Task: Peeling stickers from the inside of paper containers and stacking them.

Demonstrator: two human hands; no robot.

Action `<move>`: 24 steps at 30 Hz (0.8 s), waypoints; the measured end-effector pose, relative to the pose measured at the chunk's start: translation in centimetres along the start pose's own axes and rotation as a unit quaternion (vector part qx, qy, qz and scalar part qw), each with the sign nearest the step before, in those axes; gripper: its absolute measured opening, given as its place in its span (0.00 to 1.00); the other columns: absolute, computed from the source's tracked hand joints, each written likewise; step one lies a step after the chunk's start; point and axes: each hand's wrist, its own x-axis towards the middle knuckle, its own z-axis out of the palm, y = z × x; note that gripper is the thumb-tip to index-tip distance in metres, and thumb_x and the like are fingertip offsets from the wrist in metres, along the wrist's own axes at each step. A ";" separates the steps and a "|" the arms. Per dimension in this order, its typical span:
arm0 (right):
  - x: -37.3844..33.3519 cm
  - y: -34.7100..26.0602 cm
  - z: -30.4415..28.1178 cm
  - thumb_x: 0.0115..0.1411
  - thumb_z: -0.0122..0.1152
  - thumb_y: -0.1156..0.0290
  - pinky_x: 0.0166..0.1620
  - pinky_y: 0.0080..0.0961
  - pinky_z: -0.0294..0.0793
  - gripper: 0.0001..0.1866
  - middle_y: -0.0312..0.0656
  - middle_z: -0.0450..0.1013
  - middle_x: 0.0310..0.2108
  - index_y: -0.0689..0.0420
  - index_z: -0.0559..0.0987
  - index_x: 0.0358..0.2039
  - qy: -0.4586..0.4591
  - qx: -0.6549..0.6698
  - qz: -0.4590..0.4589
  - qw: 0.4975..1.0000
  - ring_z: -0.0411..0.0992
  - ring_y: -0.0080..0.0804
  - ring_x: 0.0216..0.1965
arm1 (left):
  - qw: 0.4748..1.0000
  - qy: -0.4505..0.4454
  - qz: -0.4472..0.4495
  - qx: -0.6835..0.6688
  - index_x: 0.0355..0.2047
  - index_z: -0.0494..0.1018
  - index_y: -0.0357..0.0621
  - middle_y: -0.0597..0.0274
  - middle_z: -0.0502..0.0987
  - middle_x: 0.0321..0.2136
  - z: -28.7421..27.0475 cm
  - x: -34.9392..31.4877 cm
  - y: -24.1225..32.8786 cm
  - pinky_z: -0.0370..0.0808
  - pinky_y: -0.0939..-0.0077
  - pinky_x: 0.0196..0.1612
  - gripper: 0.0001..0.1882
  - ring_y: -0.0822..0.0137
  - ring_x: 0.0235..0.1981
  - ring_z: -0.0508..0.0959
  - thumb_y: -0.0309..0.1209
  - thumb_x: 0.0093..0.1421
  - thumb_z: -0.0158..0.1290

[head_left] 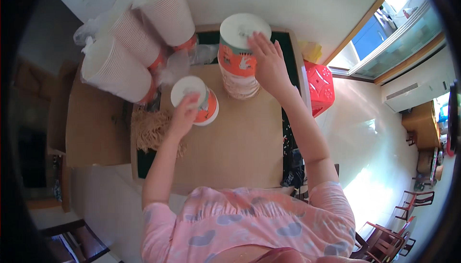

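Observation:
An upside-down paper cup, orange with a green band and a white base, stands on the tabletop left of centre. My left hand is at its left side, fingers blurred over the base; I cannot make out whether they grip it. Farther right stands a taller stack of upside-down paper cups of the same pattern. My right hand lies against its right side, fingers stretched out, tips by the top edge. A small pale lump shows in the middle of the stack's base. Beige strings lie bunched beside my left forearm.
Several tall stacks of white paper cups in clear plastic lean at the far left. The brown tabletop has dark green edges. A red stool stands beyond its right edge, a cardboard box at its left. Dark cables hang near the right corner.

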 end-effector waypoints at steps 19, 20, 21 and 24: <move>-35.2 -1.8 13.6 0.59 0.48 0.63 0.65 0.42 0.43 0.31 0.48 0.51 0.63 0.58 0.56 0.61 -0.175 -0.064 0.261 0.947 0.46 0.43 0.65 | 0.957 0.029 -0.251 -0.145 0.43 0.72 0.42 0.65 0.77 0.36 2.1 -23.0 -10.0 0.71 0.86 0.32 0.10 0.77 0.32 0.76 0.26 0.62 0.47; -35.0 -1.6 13.3 0.59 0.48 0.63 0.65 0.42 0.43 0.31 0.48 0.51 0.63 0.58 0.56 0.61 -0.172 -0.069 0.269 0.945 0.46 0.43 0.65 | 0.957 0.032 -0.252 -0.140 0.43 0.72 0.42 0.65 0.77 0.35 1.5 -22.5 -10.2 0.71 0.86 0.32 0.10 0.77 0.31 0.76 0.25 0.61 0.47; -34.8 -1.6 12.9 0.58 0.48 0.64 0.65 0.43 0.42 0.31 0.49 0.51 0.63 0.58 0.56 0.61 -0.122 -0.055 0.278 0.951 0.45 0.45 0.65 | 0.954 0.031 -0.251 -0.163 0.42 0.72 0.42 0.65 0.77 0.35 1.2 -21.8 -10.1 0.71 0.86 0.32 0.09 0.78 0.30 0.76 0.25 0.62 0.47; -36.6 -5.7 13.9 0.56 0.50 0.67 0.65 0.43 0.43 0.33 0.49 0.50 0.63 0.59 0.56 0.62 -0.150 0.040 0.188 0.970 0.45 0.46 0.66 | 0.950 0.005 -0.264 -0.169 0.42 0.72 0.43 0.66 0.76 0.34 1.1 -20.9 -11.2 0.70 0.87 0.32 0.09 0.78 0.30 0.76 0.25 0.62 0.47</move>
